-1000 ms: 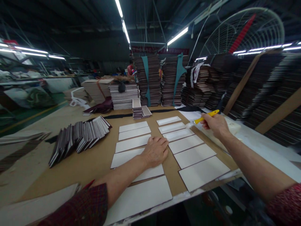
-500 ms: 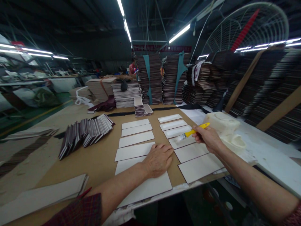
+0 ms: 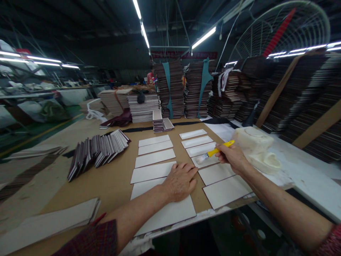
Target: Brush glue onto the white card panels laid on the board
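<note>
Yellow-handled, pale-bristled, the paintbrush (image 3: 211, 153), probably light, stiff but soft-tipped, best held by its handle (image 3: 228, 143), is gripped in the right hand (image 3: 231, 156) right of frame centre; the left hand (image 3: 179, 182) lies flat on white rectangular boards (image 3: 170, 215), lower centre.

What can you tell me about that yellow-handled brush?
The brush has a bright yellow handle, apparently plastic or painted wood, a silvery, metal-looking band and pale bristles. It is held in the fingers of the right hand, slanting with its handle end up to the right. The bristles point down to the left and appear to touch the fourth white panel from the far end of the right column. Whether they are wet is unclear.
</note>
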`<state>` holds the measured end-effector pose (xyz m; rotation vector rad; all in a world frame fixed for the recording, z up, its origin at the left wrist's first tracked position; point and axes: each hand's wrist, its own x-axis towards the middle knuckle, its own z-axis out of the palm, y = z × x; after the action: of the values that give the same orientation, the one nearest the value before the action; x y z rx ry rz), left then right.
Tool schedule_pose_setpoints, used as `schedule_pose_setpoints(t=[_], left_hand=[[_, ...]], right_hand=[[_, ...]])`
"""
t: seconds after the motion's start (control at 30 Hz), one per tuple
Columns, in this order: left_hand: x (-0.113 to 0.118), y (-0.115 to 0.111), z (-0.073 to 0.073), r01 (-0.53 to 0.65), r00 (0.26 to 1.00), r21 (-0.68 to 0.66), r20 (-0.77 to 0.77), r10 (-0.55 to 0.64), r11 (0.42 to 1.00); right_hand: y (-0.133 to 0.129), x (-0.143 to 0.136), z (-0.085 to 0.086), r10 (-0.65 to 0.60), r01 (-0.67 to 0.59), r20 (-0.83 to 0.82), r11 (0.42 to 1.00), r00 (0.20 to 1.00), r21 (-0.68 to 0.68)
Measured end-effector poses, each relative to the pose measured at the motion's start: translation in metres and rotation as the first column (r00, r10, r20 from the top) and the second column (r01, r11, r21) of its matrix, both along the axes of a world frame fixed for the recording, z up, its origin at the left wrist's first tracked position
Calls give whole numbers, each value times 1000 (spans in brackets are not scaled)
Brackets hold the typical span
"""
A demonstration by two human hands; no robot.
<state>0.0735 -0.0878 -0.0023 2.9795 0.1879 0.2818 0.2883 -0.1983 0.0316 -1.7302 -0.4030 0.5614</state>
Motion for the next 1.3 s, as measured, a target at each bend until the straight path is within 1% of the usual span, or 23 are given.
schedule_pose_setpoints(t=[0.23,0.33,0.47,0.57,0.7,0.8,0.93,1.07,1.17,1.23,1.3], left_hand=[[-1,1,-2,-2,1000,14,3,2,1000],[-1,1,-2,1,1000,13,5,-1,1000],[-1,1,-2,6,1000,4,15,-6,1000],[0,1,-2,1,1000,-3,13,-1,1000],[0,2,-2,-1,1000,-21,10,1,1000],[0,2,-2,2,1000,-25,17,-1,1000],[-1,2,-1,3,1000,-29,21,-2,1000],[-2,1,-1,2,1000,-34,18,-1,999],[0,2,-2,4,1000,-28,13,-3,1000],[2,3,-1,7,1000,-13,2,-7,1000],[2,3,3,5,1000,15,4,-5,1000]], right_hand=[[8,4,-7,47,-42,67,996,997,-78],[6,12,-5,50,-33,125,990,991,-134],[-2,27,3,49,6,232,973,971,-231],[-13,38,12,62,51,336,947,940,-318],[-26,54,22,101,140,485,889,869,-435],[-31,64,25,104,228,574,849,812,-477],[-32,72,26,85,307,651,831,754,-464],[-34,74,26,24,335,670,853,742,-401],[-39,72,28,-59,335,639,886,767,-320],[-45,67,30,-123,314,576,917,808,-245],[-50,58,33,-169,266,473,953,864,-145]])
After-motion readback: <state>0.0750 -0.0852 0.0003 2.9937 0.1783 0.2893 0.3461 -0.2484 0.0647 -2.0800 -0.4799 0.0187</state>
